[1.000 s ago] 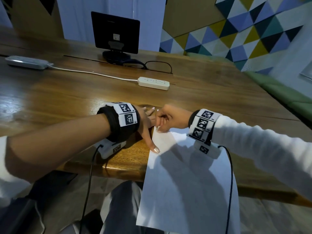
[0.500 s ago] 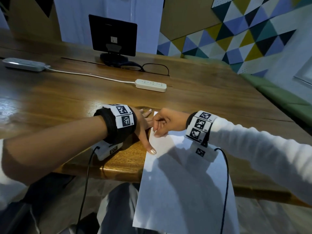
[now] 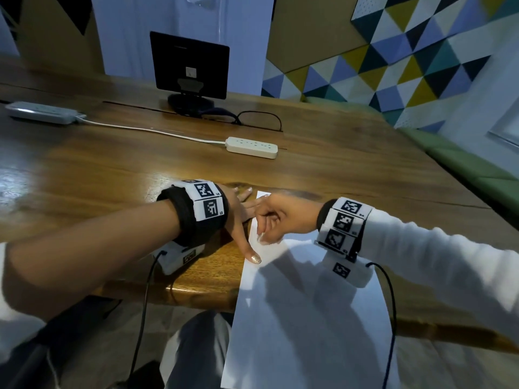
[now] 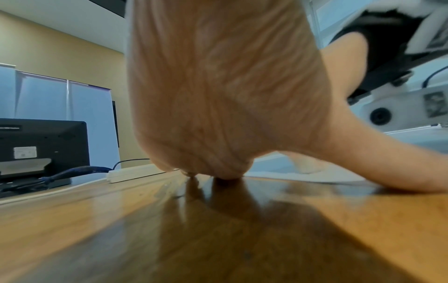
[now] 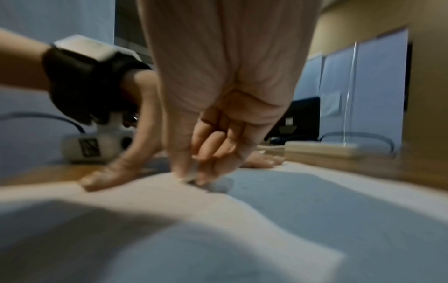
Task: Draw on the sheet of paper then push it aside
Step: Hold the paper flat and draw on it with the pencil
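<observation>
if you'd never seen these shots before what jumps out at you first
The white sheet of paper hanging well over the near edge of the wooden table. At its far end the two hands meet: the left hand spreads flat, thumb on the paper's edge, while the right hand curls its fingers down onto the sheet. Behind them stand a dark monitor and a white power strip.

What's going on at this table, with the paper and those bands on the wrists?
A person sits at a wooden table with a white sheet of paper that hangs over the near edge. The left hand lies flat with fingers spread, its thumb pressing the sheet's left edge. The right hand has its fingers curled, fingertips down near the sheet's far corner; it seems to pinch something small, too blurred to name. No drawn marks show on the paper. The wristbands carry cameras.
</observation>
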A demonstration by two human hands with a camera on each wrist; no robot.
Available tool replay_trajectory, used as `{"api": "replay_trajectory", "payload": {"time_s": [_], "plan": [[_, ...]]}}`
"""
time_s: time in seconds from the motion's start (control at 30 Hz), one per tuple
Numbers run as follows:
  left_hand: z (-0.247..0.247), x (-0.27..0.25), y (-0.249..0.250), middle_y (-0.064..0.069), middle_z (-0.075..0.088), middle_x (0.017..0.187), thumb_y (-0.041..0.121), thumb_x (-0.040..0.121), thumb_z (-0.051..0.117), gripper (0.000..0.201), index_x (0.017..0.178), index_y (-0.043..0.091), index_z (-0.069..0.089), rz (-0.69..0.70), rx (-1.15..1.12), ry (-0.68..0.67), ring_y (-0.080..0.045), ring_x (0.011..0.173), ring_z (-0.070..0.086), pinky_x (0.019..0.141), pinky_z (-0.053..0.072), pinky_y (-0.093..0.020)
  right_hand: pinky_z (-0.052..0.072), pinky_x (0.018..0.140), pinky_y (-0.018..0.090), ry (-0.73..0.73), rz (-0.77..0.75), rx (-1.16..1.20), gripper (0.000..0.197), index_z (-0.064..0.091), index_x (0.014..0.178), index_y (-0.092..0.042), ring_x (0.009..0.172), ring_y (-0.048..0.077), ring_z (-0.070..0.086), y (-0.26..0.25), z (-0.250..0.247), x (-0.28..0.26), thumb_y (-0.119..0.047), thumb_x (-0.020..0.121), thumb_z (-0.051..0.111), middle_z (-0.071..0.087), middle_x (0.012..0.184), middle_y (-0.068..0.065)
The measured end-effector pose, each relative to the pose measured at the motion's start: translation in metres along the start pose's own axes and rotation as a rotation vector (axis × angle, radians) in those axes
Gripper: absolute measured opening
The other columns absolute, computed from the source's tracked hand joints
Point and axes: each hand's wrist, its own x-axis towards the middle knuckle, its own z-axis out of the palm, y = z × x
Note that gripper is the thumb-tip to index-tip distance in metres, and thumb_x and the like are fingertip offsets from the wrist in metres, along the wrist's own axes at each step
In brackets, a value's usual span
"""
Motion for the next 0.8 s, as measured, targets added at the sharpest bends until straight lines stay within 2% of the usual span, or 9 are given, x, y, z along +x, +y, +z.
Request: {"api": "replay_trajectory", "payload": {"time_s": [0.1,0.17,0.27,0.37,0.43,0.5,0.6,0.67,0.8], "plan": [[0.001,-0.002,0.000,0.005,-0.034,0.151,0.083,0.059,0.057,0.132,0.145,0.029,-0.027,0.024,-0.003,0.021,-0.025,0.138,-0.034,0.115,-0.009,-0.056,0.049,0.053,0.015,0.274,0.050,-0.013,0.010,0.062,0.078,-0.005,0.057,0.012,0.059,0.008,-0.010,-0.001,0.002,0.078,0.070,0.062,0.070,0.010],[0.002,-0.006,-0.001,0.008,-0.037,0.150,0.081,0.062,0.057,0.131,0.145,0.026,-0.029,0.052,-0.008,0.036,-0.023,0.139,-0.033,0.115,-0.010,-0.054,0.051,0.052,0.017,0.427,0.119,0.157,0.011,0.060,0.078,-0.005,0.054,0.009,0.058,0.015,-0.014,-0.013,0.000,0.080,0.070,0.062,0.069,0.007],[0.000,-0.005,0.002,0.003,-0.032,0.153,0.074,0.079,0.045,0.113,0.148,0.017,-0.024,0.057,-0.032,0.049,-0.023,0.141,-0.028,0.117,-0.010,-0.048,0.052,0.057,0.026,0.470,0.277,0.391,0.013,0.058,0.078,-0.012,0.057,0.008,0.060,0.037,-0.017,-0.043,-0.010,0.083,0.070,0.064,0.067,-0.001],[0.001,-0.004,0.024,-0.009,-0.026,0.155,0.066,0.092,0.024,0.093,0.149,0.006,-0.018,0.038,-0.034,0.113,-0.026,0.143,-0.024,0.118,-0.009,-0.042,0.052,0.060,0.032,0.561,0.427,0.542,0.014,0.055,0.080,-0.012,0.066,0.014,0.060,0.061,-0.015,-0.068,-0.012,0.084,0.068,0.063,0.072,0.002],[0.004,-0.008,0.054,-0.013,-0.025,0.155,0.058,0.096,0.026,0.087,0.149,0.002,-0.016,0.126,-0.025,0.199,-0.028,0.143,-0.022,0.119,-0.005,-0.041,0.054,0.057,0.031,0.652,0.498,0.658,0.016,0.052,0.079,-0.011,0.067,0.013,0.059,0.073,-0.014,-0.075,-0.009,0.084,0.068,0.063,0.075,0.004],[0.008,-0.015,0.088,-0.013,-0.022,0.156,0.050,0.098,0.029,0.082,0.149,0.003,-0.014,0.312,-0.009,0.267,-0.028,0.144,-0.019,0.119,-0.002,-0.042,0.056,0.054,0.029,0.687,0.528,0.735,0.016,0.052,0.080,-0.010,0.068,0.013,0.061,0.078,-0.014,-0.077,-0.008,0.085,0.067,0.064,0.078,0.005],[0.015,-0.016,0.112,-0.004,-0.021,0.157,0.044,0.101,0.028,0.073,0.150,0.011,-0.014,0.478,-0.045,0.229,-0.024,0.145,-0.019,0.118,-0.003,-0.044,0.054,0.053,0.026,0.670,0.526,0.719,0.014,0.053,0.081,-0.010,0.070,0.013,0.062,0.079,-0.013,-0.076,-0.009,0.085,0.067,0.065,0.078,0.005],[0.017,-0.013,0.102,-0.003,-0.022,0.157,0.043,0.101,0.029,0.070,0.151,0.013,-0.011,0.396,-0.129,0.224,-0.024,0.145,-0.019,0.119,-0.003,-0.042,0.053,0.054,0.025,0.663,0.516,0.690,0.013,0.054,0.084,-0.009,0.070,0.013,0.062,0.079,-0.012,-0.075,-0.009,0.085,0.068,0.066,0.077,0.005],[0.016,-0.010,0.059,-0.014,-0.022,0.156,0.054,0.099,0.025,0.079,0.150,0.003,-0.006,-0.094,-0.174,0.178,-0.029,0.145,-0.015,0.119,0.001,-0.042,0.052,0.057,0.027,0.584,0.459,0.564,0.012,0.059,0.086,-0.007,0.070,0.013,0.063,0.074,-0.013,-0.078,-0.011,0.082,0.071,0.066,0.074,0.002]]}}
